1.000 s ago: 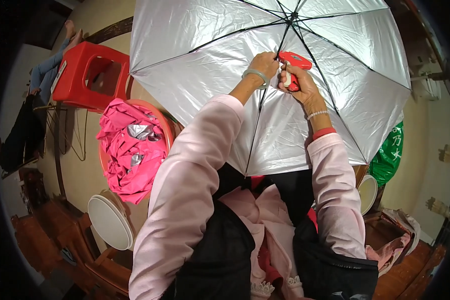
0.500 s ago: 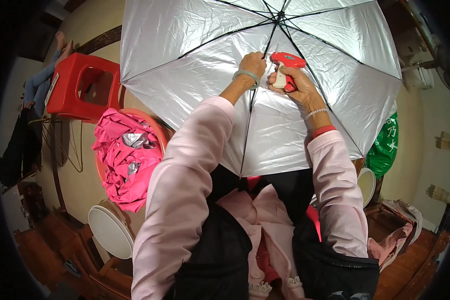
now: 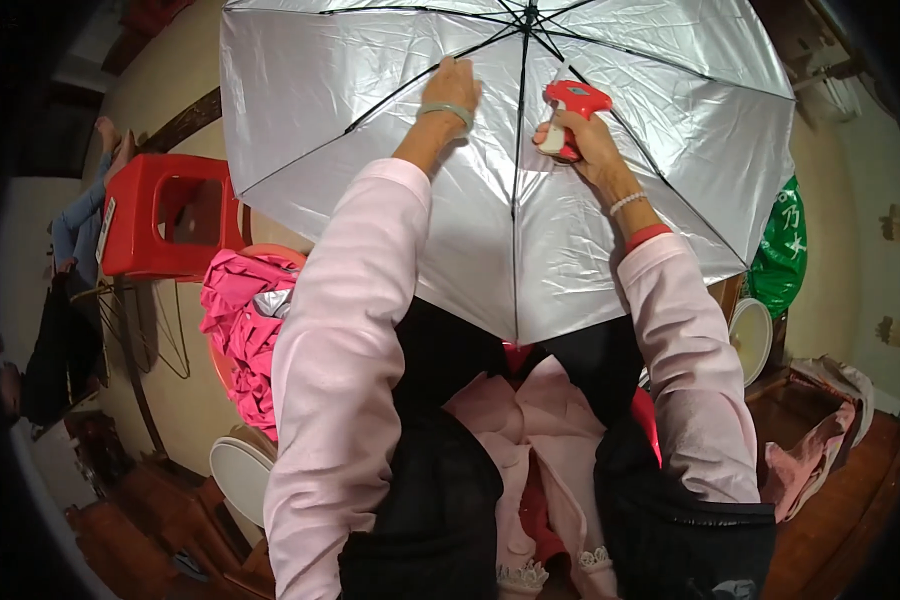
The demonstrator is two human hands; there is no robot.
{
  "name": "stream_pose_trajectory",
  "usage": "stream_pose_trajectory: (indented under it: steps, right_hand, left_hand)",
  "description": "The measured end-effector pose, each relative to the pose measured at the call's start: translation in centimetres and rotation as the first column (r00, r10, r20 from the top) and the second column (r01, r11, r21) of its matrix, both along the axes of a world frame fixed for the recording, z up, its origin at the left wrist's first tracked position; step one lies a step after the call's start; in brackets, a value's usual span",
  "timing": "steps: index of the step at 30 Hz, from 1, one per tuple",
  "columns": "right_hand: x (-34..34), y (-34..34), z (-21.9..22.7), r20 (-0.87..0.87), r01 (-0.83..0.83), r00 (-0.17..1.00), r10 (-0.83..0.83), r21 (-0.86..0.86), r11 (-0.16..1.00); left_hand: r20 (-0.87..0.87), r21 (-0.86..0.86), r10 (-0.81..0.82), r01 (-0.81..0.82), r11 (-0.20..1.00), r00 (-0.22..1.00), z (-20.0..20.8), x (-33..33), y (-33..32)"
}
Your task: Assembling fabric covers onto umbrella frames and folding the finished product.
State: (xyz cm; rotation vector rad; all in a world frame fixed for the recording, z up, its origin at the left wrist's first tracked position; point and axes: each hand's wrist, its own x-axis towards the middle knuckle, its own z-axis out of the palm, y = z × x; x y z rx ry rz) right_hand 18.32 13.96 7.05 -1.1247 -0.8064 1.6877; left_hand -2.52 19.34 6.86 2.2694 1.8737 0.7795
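An opened umbrella [image 3: 320, 90] lies across my lap, its silver inside facing me and its thin black ribs spreading from the hub [image 3: 527, 18]. My left hand [image 3: 448, 95] is closed at a black rib [image 3: 390, 98] left of the middle one; its fingertips are partly hidden. In my right hand [image 3: 595, 145] is a red and white tagging gun [image 3: 576, 97], my fingers wrapped round its handle. Its thin tip points up toward the hub, over the silver cloth near another rib.
A red plastic stool [image 3: 135, 225] stands at the left, with a heap of pink and silver cloth [image 3: 240, 310] in a basin below it. A person's legs [image 3: 85, 205] show behind the stool. At the right are a green bag [image 3: 775, 260] and a white bucket [image 3: 750, 340].
My left hand has moved left and up, from the middle rib to the rib beside it. The umbrella has shifted slightly left and up in view. The tagging gun stays in my right hand.
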Motion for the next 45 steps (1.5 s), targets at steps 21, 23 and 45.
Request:
stream_pose_trajectory:
  steps: [21, 23, 45]
  right_hand:
    - [-3.5, -0.5, -0.5, -0.221, -0.008, 0.975, -0.024, -0.142, 0.99]
    - [-3.1, -0.6, -0.5, -0.273, -0.011, 0.961, -0.04, -0.184, 0.983]
    - [-0.8, -0.3, -0.7, -0.504, -0.226, 0.86, 0.084, -0.229, 0.947]
  left_hand:
    - [0.459, -0.1, -0.063, 0.121, 0.988, 0.886, -3.2, 3.6, -3.3]
    - [0.462, -0.12, -0.06, 0.129, 0.984, 0.885, -3.5, 3.4, -3.1]
    - [0.693, -0.388, 0.141, 0.2, 0.9, 0.707, -2.2, 4.0, -3.7]
